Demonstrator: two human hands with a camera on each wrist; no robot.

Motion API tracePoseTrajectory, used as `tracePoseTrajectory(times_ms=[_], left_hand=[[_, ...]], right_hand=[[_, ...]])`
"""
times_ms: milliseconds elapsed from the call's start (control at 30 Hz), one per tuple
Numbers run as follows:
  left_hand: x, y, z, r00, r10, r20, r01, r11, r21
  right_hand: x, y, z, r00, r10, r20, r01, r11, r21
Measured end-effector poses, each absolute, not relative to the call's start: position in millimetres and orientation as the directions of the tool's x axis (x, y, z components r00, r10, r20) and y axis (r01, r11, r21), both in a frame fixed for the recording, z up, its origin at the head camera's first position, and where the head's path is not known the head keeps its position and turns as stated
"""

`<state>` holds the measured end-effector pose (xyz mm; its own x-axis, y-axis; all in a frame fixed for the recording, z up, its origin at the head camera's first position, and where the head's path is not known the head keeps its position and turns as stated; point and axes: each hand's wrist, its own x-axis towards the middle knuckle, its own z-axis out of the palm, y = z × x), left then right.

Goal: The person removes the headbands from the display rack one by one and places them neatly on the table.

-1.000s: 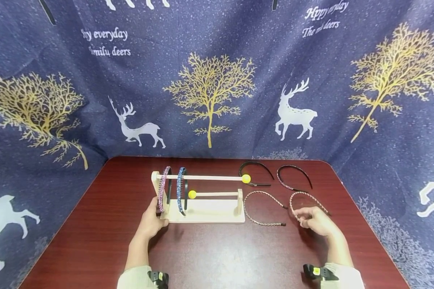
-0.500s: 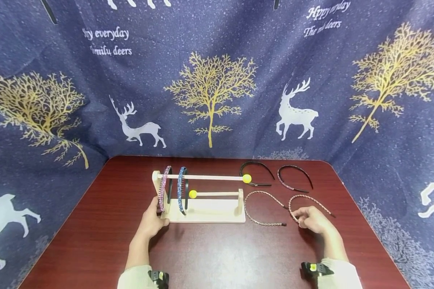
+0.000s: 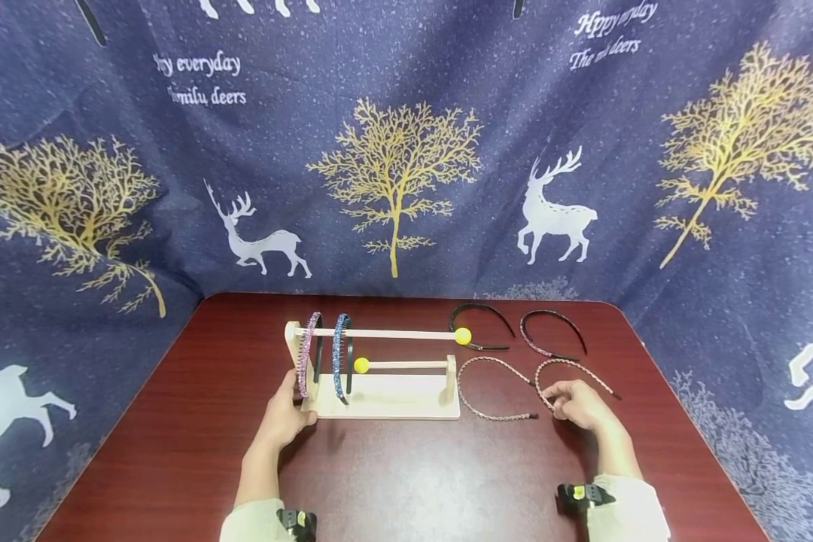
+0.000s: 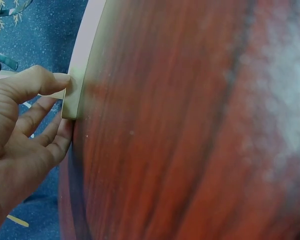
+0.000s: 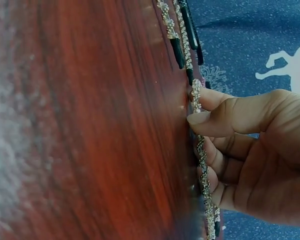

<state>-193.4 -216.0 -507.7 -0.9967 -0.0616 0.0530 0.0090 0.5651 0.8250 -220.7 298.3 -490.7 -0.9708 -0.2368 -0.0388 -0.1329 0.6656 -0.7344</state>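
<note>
My left hand grips the left end of a pale wooden headband stand, its thumb on the base's front corner in the left wrist view. A pink glittery headband and a blue glittery headband hang on the stand's upper rod; the pink one is nearest my left fingers. On the right, my right hand pinches a beaded, braided-looking headband between thumb and fingers, low over the table. Just left of it lies a similar beaded headband, the two nearly meeting in the head view.
Behind these lie a black headband and a dark headband with pink stones. The upper rod ends in a yellow ball; a shorter lower rod ends in another yellow ball. A patterned cloth hangs behind the table.
My right hand has shifted left with the beaded headband, bringing it up to the other beaded one, whose lower end has moved slightly. My left hand and the stand stay in place.
</note>
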Motion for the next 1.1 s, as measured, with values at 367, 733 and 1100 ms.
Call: tracePoseTrajectory(times_ms=[367,733,1100], left_hand=[[-191.1,-215.0,-507.5,-0.997,-0.074,0.033,-0.013,0.544,0.839],[-189.1,-217.4,-508.9,-0.997,-0.072,0.041,-0.007,0.562,0.827],[-192.2,-214.8,-508.8,-0.997,-0.059,0.048,0.008,0.540,0.842]], right_hand=[[-228.9,294.4,-487.6,-0.977,-0.214,-0.024,-0.142,0.724,-0.675],[-224.3,275.9,-483.1,-0.985,-0.113,0.130,-0.170,0.746,-0.644],[-205.9,242.6,-449.4,-0.968,-0.083,0.235,-0.230,0.659,-0.716]])
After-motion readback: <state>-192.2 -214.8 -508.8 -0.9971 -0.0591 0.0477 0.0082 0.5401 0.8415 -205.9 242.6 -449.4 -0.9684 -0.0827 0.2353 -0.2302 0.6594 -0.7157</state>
